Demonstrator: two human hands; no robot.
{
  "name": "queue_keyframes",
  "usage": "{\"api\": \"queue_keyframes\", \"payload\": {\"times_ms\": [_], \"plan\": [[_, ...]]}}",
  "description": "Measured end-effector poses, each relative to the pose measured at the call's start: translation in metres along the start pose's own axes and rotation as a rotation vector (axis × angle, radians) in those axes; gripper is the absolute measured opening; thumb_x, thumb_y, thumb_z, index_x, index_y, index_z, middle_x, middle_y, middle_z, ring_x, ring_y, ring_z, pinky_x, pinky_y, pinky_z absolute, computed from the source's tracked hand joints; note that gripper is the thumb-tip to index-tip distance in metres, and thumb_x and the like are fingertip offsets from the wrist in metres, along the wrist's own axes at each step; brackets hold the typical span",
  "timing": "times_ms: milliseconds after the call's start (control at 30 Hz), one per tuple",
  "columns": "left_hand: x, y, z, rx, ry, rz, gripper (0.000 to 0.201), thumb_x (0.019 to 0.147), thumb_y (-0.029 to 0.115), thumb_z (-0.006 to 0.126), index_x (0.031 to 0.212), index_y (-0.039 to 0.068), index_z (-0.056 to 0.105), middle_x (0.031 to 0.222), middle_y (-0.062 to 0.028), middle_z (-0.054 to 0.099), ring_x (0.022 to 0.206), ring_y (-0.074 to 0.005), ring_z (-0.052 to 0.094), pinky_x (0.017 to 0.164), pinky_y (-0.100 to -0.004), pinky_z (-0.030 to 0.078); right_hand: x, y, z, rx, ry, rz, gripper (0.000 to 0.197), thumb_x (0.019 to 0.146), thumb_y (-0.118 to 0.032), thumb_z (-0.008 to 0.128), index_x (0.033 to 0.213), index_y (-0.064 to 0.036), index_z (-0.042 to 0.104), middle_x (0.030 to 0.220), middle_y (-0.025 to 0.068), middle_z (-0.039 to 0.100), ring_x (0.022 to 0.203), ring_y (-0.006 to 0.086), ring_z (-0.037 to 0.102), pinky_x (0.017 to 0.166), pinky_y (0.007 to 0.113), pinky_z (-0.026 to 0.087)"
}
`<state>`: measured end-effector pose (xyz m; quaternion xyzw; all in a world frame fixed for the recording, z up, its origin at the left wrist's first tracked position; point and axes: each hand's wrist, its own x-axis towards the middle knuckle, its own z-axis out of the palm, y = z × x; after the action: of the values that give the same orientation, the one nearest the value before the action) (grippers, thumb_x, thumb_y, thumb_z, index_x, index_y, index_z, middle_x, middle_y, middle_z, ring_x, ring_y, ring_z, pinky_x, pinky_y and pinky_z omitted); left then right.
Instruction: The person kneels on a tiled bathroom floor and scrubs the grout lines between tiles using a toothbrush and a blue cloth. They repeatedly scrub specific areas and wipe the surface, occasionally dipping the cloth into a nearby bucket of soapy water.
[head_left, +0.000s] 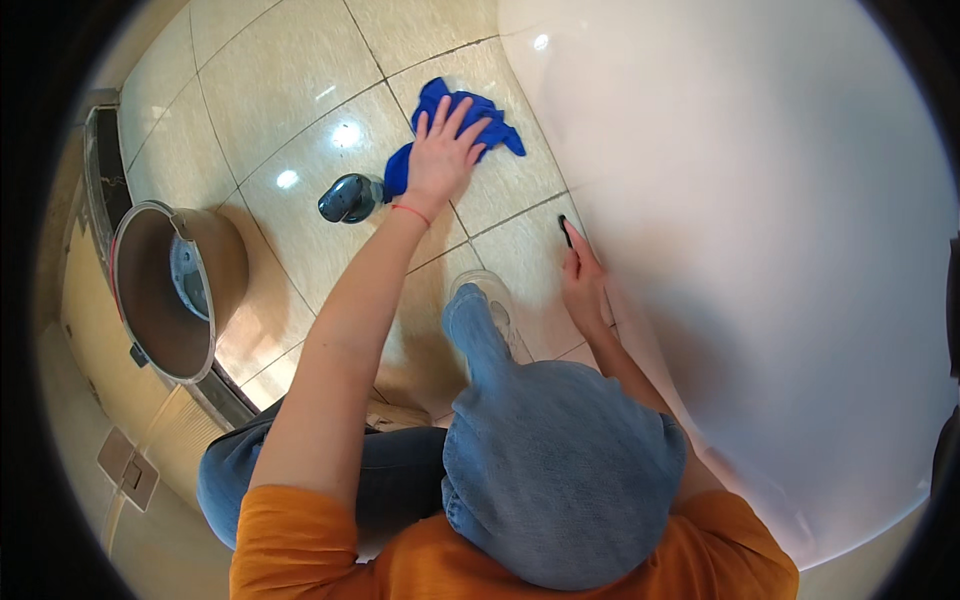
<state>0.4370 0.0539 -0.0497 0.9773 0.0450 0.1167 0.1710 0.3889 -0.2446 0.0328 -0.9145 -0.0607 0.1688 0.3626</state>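
Note:
My left hand [442, 160] lies on a crumpled blue cloth [477, 120] on the tiled floor, its fingers spread over the fabric. A red string circles that wrist. Just left of the cloth stands a dark, glossy bottle [346, 200], seen from above. My right hand [584, 287] is low beside the white wall surface, with its fingers closed around a slim black object [566, 231]. Only the far end of this object shows, so its kind is unclear.
A grey bucket [233, 262] with some liquid inside stands at the left, by a dark floor edge. The smooth white surface [780, 220] rises along the right. My shoe [492, 290] and bent knees are in the middle. A square drain cover [128, 468] is at lower left.

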Motion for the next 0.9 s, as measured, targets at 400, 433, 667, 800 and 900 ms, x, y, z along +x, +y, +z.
{"api": "queue_keyframes", "payload": {"times_ms": [400, 433, 667, 800, 900], "plan": [[-0.052, 0.005, -0.022, -0.001, -0.093, -0.107, 0.05, 0.099, 0.038, 0.062, 0.148, 0.029, 0.055, 0.164, -0.007, 0.037, 0.153, -0.0362, 0.03, 0.122, -0.0549, 0.028, 0.035, -0.008, 0.044, -0.029, 0.12, 0.061, 0.046, 0.098, -0.004, 0.052, 0.139, -0.0206, 0.066, 0.117, 0.0182, 0.072, 0.103, 0.035, 0.07, 0.085, 0.042, 0.054], [-0.053, 0.005, -0.022, -0.007, -0.083, -0.105, 0.05, 0.099, 0.038, 0.062, 0.147, 0.029, 0.055, 0.164, -0.0071, 0.037, 0.153, -0.0363, 0.03, 0.122, -0.0549, 0.028, 0.033, -0.01, 0.044, -0.05, 0.122, 0.067, 0.048, 0.097, -0.005, 0.054, 0.139, -0.0214, 0.065, 0.119, 0.0184, 0.071, 0.103, 0.0353, 0.07, 0.085, 0.041, 0.054], [-0.056, 0.002, -0.024, -0.05, -0.081, -0.097, 0.051, 0.098, 0.036, 0.063, 0.149, 0.028, 0.055, 0.165, -0.0081, 0.036, 0.152, -0.0395, 0.031, 0.121, -0.057, 0.029, 0.03, -0.006, 0.046, -0.136, 0.036, 0.002, 0.054, 0.091, 0.002, 0.055, 0.138, -0.0223, 0.066, 0.113, 0.0164, 0.073, 0.095, 0.0339, 0.071, 0.078, 0.041, 0.054], [-0.052, 0.005, -0.021, -0.056, -0.081, -0.097, 0.052, 0.098, 0.036, 0.063, 0.149, 0.028, 0.054, 0.165, -0.0083, 0.036, 0.152, -0.0388, 0.031, 0.121, -0.0573, 0.029, 0.013, 0.007, 0.057, -0.155, -0.009, -0.172, 0.057, 0.089, 0.005, 0.056, 0.137, -0.0224, 0.067, 0.11, 0.0162, 0.073, 0.093, 0.0353, 0.07, 0.078, 0.042, 0.054], [-0.053, 0.003, -0.022, -0.06, -0.083, -0.096, 0.052, 0.098, 0.036, 0.063, 0.149, 0.028, 0.054, 0.165, -0.0085, 0.036, 0.152, -0.0388, 0.031, 0.121, -0.0576, 0.029, 0.014, 0.008, 0.06, -0.108, 0.06, -0.257, 0.056, 0.089, 0.005, 0.055, 0.136, -0.023, 0.067, 0.106, 0.0164, 0.073, 0.091, 0.036, 0.07, 0.078, 0.042, 0.055]]}}
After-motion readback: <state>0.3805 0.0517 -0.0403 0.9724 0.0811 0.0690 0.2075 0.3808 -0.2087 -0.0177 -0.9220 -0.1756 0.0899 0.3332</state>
